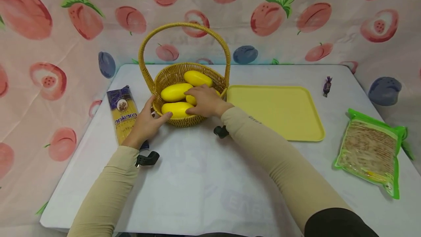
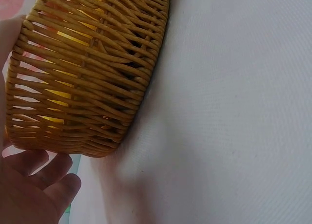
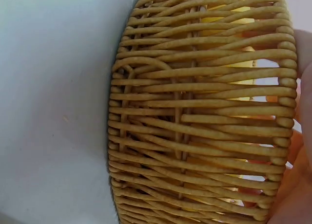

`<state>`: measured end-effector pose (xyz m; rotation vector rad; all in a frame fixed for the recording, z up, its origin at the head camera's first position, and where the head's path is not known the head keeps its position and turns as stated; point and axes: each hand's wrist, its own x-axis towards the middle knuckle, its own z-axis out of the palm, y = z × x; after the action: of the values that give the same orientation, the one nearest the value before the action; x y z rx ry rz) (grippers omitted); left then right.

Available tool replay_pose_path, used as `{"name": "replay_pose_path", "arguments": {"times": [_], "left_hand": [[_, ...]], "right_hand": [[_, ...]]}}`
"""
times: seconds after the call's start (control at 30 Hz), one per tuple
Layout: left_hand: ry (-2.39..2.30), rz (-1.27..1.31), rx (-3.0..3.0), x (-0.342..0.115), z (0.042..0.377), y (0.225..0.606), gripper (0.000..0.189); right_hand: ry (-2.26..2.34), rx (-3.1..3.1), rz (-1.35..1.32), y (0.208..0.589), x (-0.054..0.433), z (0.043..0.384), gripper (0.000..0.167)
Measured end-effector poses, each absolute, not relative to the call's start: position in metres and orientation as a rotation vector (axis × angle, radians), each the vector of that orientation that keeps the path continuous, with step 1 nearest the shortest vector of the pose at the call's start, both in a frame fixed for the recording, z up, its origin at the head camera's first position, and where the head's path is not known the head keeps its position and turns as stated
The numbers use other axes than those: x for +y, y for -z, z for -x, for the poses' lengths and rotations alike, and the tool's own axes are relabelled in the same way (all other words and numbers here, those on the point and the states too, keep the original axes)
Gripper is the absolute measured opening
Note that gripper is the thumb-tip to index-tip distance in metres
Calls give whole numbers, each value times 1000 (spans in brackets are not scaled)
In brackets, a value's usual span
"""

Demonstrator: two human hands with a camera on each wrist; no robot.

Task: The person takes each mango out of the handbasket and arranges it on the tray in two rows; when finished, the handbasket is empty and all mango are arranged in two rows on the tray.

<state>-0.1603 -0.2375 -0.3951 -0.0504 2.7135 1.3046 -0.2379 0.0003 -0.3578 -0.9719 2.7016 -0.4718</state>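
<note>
A woven wicker basket [image 1: 184, 121] with a tall arched handle stands at the back of the table, holding several smooth yellow oval fruits [image 1: 175, 92]. My left hand [image 1: 147, 121] grips the basket's left rim, its thumb over the front yellow fruit and its fingers outside. In the left wrist view, the fingertips [image 2: 61, 177] of that hand lie along the woven wall [image 2: 92, 73]. Reaching in from the right, my right hand [image 1: 206, 101] has its fingers around a partly covered yellow fruit [image 1: 190, 100]. The right wrist view shows mostly the basket's wall [image 3: 204, 107].
Left of the basket lies a pasta pack [image 1: 123, 120], partly behind my left hand. A yellow tray [image 1: 276, 109] lies to the right, under my right forearm in the head view. Farther right are a small purple-wrapped candy [image 1: 327, 86] and a green-edged food bag [image 1: 370, 151].
</note>
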Motion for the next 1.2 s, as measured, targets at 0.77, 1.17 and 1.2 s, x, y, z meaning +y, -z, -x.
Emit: {"name": "replay_pose_path", "arguments": {"times": [0.77,1.17,1.2], "left_hand": [[-1288,46,2733,-237,162,394,102],[-1285,33,2745,-236,161,395,100],[-1284,33,2747,-236,161,395,100]], "right_hand": [[318,2664,925,356,-15,239,73],[350,2637,951,357,-14,238,58],[349,2634,951,357,-14,238,58]]}}
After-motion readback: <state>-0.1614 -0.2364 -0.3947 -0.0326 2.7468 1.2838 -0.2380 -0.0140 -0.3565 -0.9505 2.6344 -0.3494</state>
